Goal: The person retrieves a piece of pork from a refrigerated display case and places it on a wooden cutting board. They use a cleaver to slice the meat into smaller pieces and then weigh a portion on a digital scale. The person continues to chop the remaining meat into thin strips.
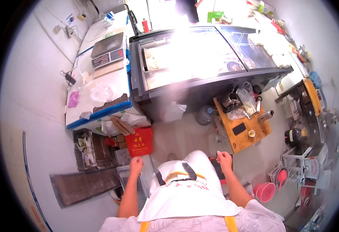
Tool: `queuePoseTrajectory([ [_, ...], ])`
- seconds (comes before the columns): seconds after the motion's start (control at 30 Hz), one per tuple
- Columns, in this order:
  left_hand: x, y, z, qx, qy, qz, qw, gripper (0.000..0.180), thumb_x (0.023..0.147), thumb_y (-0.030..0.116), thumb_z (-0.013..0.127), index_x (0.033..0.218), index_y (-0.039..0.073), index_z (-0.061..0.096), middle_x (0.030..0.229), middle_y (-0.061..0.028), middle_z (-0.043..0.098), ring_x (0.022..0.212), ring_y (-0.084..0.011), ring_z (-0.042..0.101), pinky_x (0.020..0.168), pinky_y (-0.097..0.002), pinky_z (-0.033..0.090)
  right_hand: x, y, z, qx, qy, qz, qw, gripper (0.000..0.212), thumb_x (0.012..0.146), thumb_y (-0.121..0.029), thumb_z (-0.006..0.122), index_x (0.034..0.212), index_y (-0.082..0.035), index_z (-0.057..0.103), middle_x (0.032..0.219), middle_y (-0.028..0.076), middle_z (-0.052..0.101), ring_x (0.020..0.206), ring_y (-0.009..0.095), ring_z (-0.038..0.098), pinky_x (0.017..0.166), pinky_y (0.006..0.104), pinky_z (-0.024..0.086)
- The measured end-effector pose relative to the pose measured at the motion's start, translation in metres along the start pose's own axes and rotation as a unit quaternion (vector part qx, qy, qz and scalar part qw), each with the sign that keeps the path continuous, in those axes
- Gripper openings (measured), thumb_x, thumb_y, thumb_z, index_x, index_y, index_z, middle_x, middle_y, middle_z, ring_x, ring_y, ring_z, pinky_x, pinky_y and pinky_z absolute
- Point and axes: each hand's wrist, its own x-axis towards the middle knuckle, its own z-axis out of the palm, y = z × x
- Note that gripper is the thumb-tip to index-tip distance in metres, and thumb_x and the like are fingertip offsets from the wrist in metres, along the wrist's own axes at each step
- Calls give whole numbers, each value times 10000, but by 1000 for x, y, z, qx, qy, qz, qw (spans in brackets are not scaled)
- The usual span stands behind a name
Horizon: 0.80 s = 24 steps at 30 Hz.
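My left hand (pixel 136 164) is closed in a loose fist in front of me, left of my white apron (pixel 192 199). Nothing sticks out of its fingers. Just beyond it a red bag (pixel 140 141) stands by the counter. On the other side of the apron my right hand (pixel 224 161) is curled closed with the thumb on top, and no object shows in it. A dark item with red edges (pixel 218 170) lies below that hand. Nearest beyond my right hand is a small wooden table (pixel 241 144), with a black phone (pixel 239 128) and a small cup (pixel 251 133) on it.
A glass-topped freezer (pixel 154 89) spans the far side. A white counter (pixel 80 113) with a scale (pixel 107 50) runs along the left. A water jug (pixel 206 115) stands beside the wooden table. Pink basins (pixel 264 192) and a metal stand (pixel 312 168) are at right.
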Motion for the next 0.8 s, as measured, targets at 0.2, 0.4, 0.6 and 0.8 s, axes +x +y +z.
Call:
queuePoseTrajectory([
  [0.2,185,285,1,-48,-54,113,991,147,1040,73,601,1085,-6,717,920,-58,751,833,-113,706,774,-266,564,153,-33,7,12,66,-93,993,113,972,-83,733,1029,-15,664,792,28,689,623,90,589,573,251,470],
  [0.4,327,366,31,-100,-24,93,990,201,1059,86,632,1250,42,678,1145,-46,727,992,-129,699,794,-277,592,331,-193,58,107,81,-104,985,232,1089,-240,605,1031,-28,678,787,37,687,643,87,594,570,266,471],
  [0.6,489,434,72,-17,67,87,994,647,1030,223,698,1567,-30,439,1568,-229,533,1420,-312,551,1177,-396,435,495,-283,56,-149,350,-43,924,473,1083,-452,563,1184,-1,664,1122,208,740,1023,389,704,913,462,554],
  [0.8,572,456,112,-102,22,-26,994,827,1006,241,728,1642,-65,297,1683,-251,378,1496,-333,463,1210,-395,382,568,-312,99,-109,424,155,885,665,1122,-499,375,1279,142,452,1218,407,663,1154,563,648,1018,589,511],
])
